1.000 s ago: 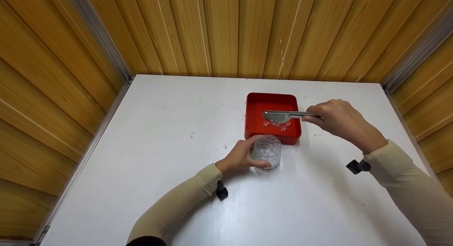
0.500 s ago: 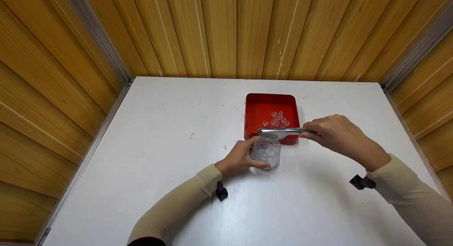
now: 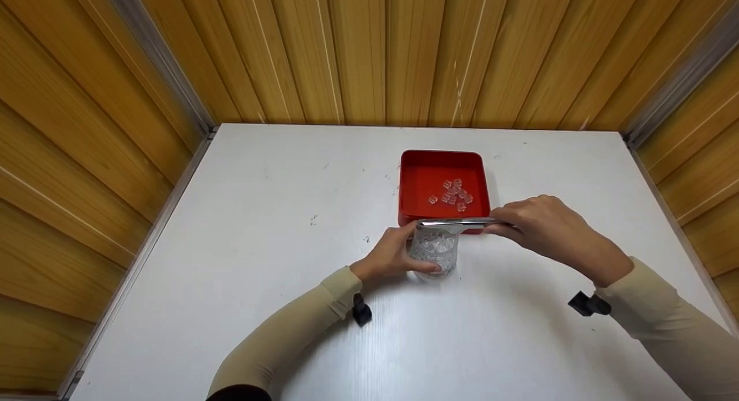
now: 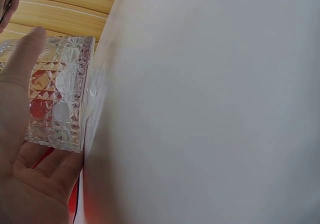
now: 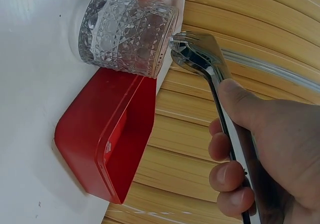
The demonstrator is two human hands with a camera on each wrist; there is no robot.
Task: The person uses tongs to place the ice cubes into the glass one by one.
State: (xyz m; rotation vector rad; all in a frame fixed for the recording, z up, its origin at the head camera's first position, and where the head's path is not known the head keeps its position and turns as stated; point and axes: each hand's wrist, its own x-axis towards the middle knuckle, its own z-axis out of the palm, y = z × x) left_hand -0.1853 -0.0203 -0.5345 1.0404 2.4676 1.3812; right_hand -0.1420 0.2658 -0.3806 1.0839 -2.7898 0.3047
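Observation:
My left hand grips a clear, textured glass standing on the table, thumb on its near side. In the left wrist view, the fingers curl round the other side of the glass. My right hand holds metal serving tongs by the handles, with their head over the mouth of the glass. The right wrist view shows the tongs' fork and spoon ends, with a small clear cube between their tips at the rim. Several clear cubes lie in a red square tray.
The tray stands directly behind the glass on the white table. Wood-patterned panels wall the table at the back and both sides. Small dark marks dot the tabletop.
My right hand has brought the tongs from above the tray toward me, down to the mouth of the glass. The left hand and the glass have stayed in place.

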